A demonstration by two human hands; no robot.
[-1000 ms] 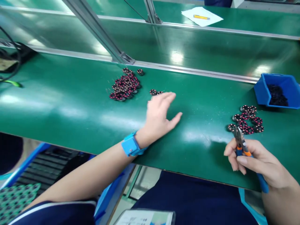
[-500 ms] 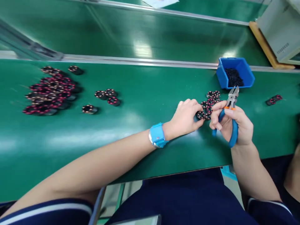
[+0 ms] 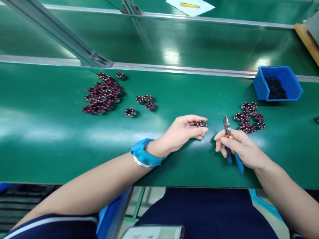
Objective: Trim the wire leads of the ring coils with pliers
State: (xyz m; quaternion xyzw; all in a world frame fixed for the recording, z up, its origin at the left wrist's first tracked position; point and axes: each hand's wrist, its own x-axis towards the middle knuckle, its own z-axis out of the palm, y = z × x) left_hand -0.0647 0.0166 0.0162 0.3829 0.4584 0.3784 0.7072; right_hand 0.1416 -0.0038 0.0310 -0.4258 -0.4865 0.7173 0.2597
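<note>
My left hand (image 3: 184, 129), with a blue strap on its wrist, pinches a small motor stator (image 3: 200, 123) wound with copper wire between thumb and fingers, just above the green table. To its right, my right hand (image 3: 239, 146) is wrapped round blue-handled diagonal cutters (image 3: 227, 127), their jaws pointing up and away from me. The cutters and the held stator are apart. Beyond the right hand lies a cluster of stators (image 3: 252, 112) with pinkish-red and copper-coloured windings.
A larger heap of stators (image 3: 103, 93) lies at the left, with a few loose stators (image 3: 150, 106) beside it. The blue bin (image 3: 260, 84) at the back right holds dark pieces. A metal rail (image 3: 174, 68) crosses behind; farther back is paper (image 3: 191, 10) with a yellow pen.
My left hand has come away leftward from the right-hand cluster with a stator. My right hand, still holding the cutters, has also moved off the cluster. The view has swung left.
</note>
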